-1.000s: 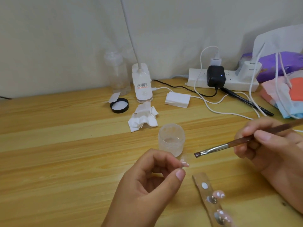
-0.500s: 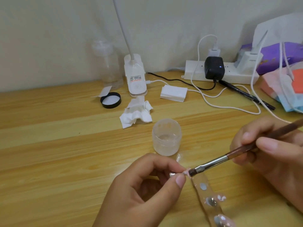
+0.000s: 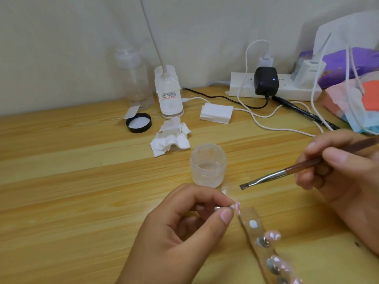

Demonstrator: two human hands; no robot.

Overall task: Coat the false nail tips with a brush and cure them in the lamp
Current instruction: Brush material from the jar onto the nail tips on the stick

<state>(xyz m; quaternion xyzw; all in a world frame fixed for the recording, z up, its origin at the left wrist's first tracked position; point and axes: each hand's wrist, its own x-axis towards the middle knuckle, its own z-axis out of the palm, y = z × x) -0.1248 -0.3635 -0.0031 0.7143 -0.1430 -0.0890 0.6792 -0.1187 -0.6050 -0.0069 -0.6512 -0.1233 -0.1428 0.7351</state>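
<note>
Wooden desk against a pale wall.

Far right corner: heap of face masks and bags, cut by the edge of view.

White power strip along the wall, with a black adapter plugged in. White cables loop forward across the desk.

White gooseneck lamp: base stands at the back left of centre, and its head is out of view above. A clear pump bottle is just left of it.

My left hand is low in the middle. Thumb and forefinger pinch one false nail tip, the other fingers curled under. My fingertips hide most of the tip.

My right hand grips the brush like a pen. The bristles point left and hang above the desk, apart from the tip and just right of the jar.

Brown strip lies beside my left thumb and runs to the lower right. More nail tips and a white blob are stuck on it.

Open translucent jar stands just beyond my left hand.

Crumpled tissue lies behind the jar. Small white box sits right of the lamp base. Black lid lies upturned near the bottle.
</note>
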